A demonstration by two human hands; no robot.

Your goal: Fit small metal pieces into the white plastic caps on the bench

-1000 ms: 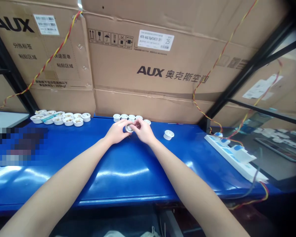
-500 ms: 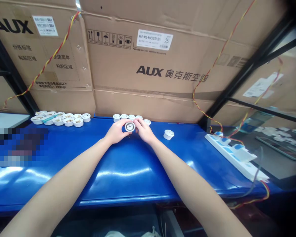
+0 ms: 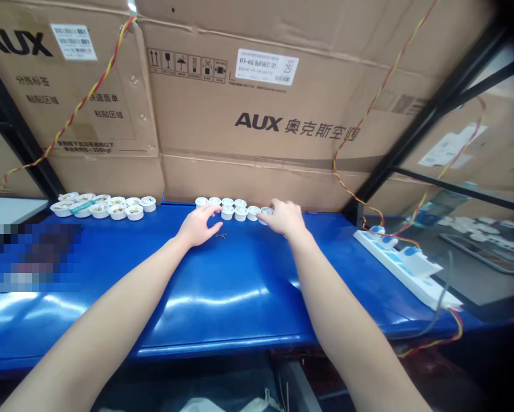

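My right hand (image 3: pixel 286 218) has its fingers around a round white part (image 3: pixel 266 214) at the right end of a double row of similar parts on the blue table (image 3: pixel 222 274). Thumb and fingertips touch its rim. My left hand (image 3: pixel 197 225) rests near the row's left side, its thumb and fingers apart and nothing between them. A white part (image 3: pixel 227 213) sits just right of its fingertips. Several small dark screws (image 3: pixel 221 235) lie on the table by the left thumb.
Several white cups (image 3: pixel 117 211) with small bits inside stand at the back left, a teal strip across some. Cardboard (image 3: pixel 248 166) rises behind. A white power strip (image 3: pixel 407 269) with plugs lies right, beside a black frame bar (image 3: pixel 411 129). Twisted wires hang in front.
The round part between both hands is no longer there. My left hand has opened; my right hand has moved right to the row's end. The lone part on the right no longer stands apart.
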